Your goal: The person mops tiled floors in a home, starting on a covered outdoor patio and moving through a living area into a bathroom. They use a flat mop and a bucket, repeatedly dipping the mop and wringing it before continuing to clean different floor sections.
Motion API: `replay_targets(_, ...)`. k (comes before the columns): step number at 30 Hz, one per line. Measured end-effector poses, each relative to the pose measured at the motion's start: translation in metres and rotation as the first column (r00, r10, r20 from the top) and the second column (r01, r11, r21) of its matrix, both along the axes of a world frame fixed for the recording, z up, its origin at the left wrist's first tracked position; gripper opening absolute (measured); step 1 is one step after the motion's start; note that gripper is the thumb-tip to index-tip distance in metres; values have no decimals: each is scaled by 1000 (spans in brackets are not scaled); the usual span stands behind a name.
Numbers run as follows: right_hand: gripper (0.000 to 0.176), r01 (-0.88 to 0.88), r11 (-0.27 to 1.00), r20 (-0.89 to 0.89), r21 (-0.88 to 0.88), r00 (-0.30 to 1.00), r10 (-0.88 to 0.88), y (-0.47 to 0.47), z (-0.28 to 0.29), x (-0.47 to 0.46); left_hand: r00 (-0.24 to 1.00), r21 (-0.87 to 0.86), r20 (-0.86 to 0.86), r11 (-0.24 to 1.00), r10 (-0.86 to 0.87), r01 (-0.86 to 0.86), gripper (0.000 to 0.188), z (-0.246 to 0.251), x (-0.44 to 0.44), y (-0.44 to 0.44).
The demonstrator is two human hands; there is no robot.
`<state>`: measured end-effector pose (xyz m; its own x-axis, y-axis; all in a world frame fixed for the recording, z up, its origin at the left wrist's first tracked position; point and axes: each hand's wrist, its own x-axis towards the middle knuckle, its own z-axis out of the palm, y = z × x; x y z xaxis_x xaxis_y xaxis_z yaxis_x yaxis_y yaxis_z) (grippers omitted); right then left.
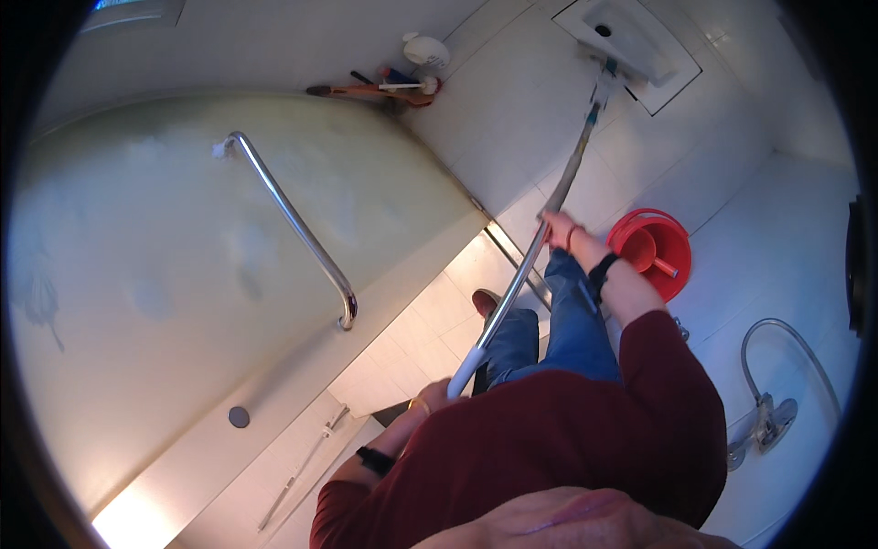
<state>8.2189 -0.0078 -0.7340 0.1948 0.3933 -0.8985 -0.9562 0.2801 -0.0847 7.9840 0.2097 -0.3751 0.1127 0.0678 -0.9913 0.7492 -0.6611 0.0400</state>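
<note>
A long mop with a metal pole (518, 281) runs from my waist up to the top right. Low on the pole, at its pale grip end (466, 370), my left hand (436, 395) is closed, partly hidden by the sleeve side of my body. Farther up, my right hand (559, 228) grips the pole where a grey sleeve-like section starts. The blurred mop head (617, 65) lies over the edge of a white basin-like fixture (655, 41) with a dark drain hole.
Right of my knee stands a red bucket (675, 240) holding a red dipper (638, 248). A shower hose (778, 322) and mixer tap (768, 422) are on the right. At left, a chrome grab bar (295, 219) crosses the bathtub (171, 274). Brushes (405, 92) lie at the tub's far corner.
</note>
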Motion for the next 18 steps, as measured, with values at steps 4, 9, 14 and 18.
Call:
replay_targets(4, 24, -98, 995, 44, -4, 994, 98, 8, 38, -58, 993, -69, -106, 996, 56, -63, 46, -9, -43, 26)
replay_targets(9, 34, -468, 866, 184, -178, 848, 496, 4, 67, -28, 973, -229, 166, 966, 160, -120, 37, -113, 49, -3)
replay_targets(14, 55, -639, 738, 302, -218, 675, 673, -23, 56, 8, 870, -170, -89, 853, 485, -493, 22, -190, 202, -71)
replay_targets(18, 56, -496, 819, 493, -289, 656, 571, -80, 41, 58, 950, -38, 313, 999, 26, -15, 27, -136, 213, -68)
